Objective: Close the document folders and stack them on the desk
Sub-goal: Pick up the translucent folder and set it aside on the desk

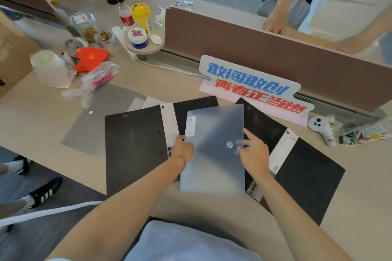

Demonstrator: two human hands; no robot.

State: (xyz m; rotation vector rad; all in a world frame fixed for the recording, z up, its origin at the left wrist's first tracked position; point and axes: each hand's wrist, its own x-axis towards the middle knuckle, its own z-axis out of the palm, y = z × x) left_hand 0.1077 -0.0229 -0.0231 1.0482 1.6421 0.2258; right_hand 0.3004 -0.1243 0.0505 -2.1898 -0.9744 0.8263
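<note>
A translucent grey snap-button folder (214, 154) is held just above the desk's middle, slightly tilted. My left hand (182, 147) grips its left edge. My right hand (253, 151) is at its right edge, fingers spread beside the round snap button (229, 144); the fingertips are blurred. Under it lie two open black folders, spread flat: one on the left (135, 146) with white papers at its spine, one on the right (305, 171) with a white spine label. Another flat grey sheet or folder (95, 125) lies on the desk further left.
A printed sign (252, 85) leans against the brown partition (265, 48) behind the folders. Bottles, jars, a plastic bag (95, 82) and a paper roll crowd the left rear. A white controller (322, 127) and wrappers lie at right. Other people stand behind the partition.
</note>
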